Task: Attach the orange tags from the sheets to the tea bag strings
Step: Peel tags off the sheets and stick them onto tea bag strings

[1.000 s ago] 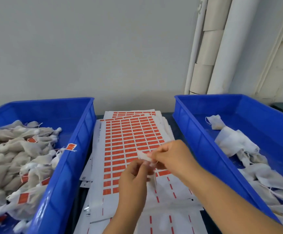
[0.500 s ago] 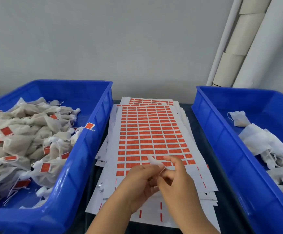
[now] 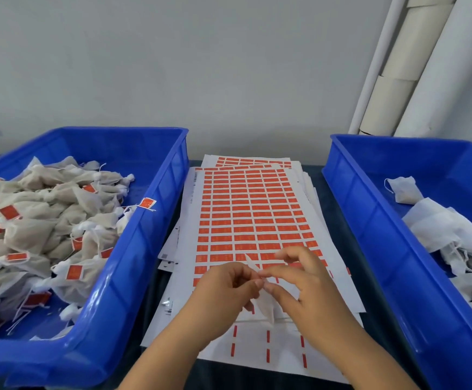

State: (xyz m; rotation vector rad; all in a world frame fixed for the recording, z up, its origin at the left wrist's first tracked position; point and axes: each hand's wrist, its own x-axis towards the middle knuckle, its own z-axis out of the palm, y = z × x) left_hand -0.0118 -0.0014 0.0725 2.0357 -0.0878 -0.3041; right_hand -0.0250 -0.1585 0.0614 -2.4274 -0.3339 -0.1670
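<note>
A stack of white sheets with rows of orange tags lies between two blue bins. My left hand and my right hand meet over the sheet's near part. Together they pinch a small pale tea bag that hangs between them, with a thin white sliver sticking up above the fingers. The tea bag's string is too fine to make out.
The left blue bin holds a heap of tea bags with orange tags; one tag hangs over its rim. The right blue bin holds untagged white tea bags. Cardboard tubes lean against the wall at back right.
The view swung left and down, so the left bin shows more. Both hands stayed together over the sheet, still pinching the tea bag; the right hand's fingers spread a little.
</note>
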